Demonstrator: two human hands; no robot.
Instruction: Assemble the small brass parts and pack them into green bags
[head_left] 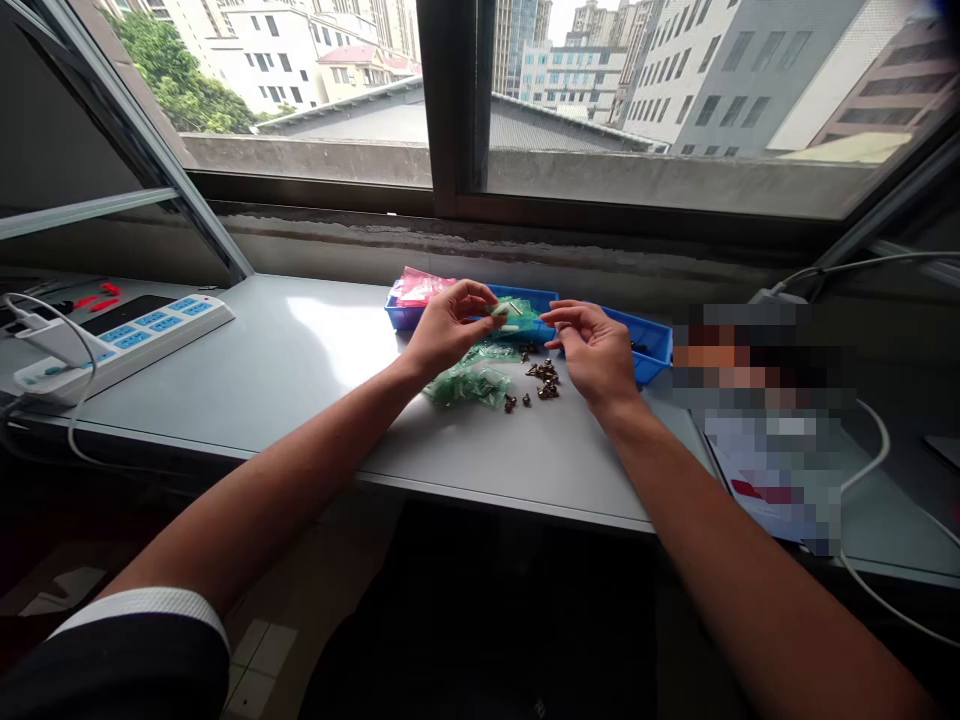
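Note:
My left hand has its thumb and fingers closed at the edge of a small green plastic bag, in front of a blue tray. My right hand faces it with thumb and fingertips drawn together; anything between them is too small to make out. Several dark bronze screw-like pieces lie loose on the table between my hands. Beside them, under my left wrist, is a pile of green plastic bags. Pink plastic bags rest in the left part of the tray.
A second blue tray stands behind my right hand, with some dark pieces inside. At the left of the grey table lies a white power strip with a plugged-in cable. A blurred-out item and a white cable are at the right.

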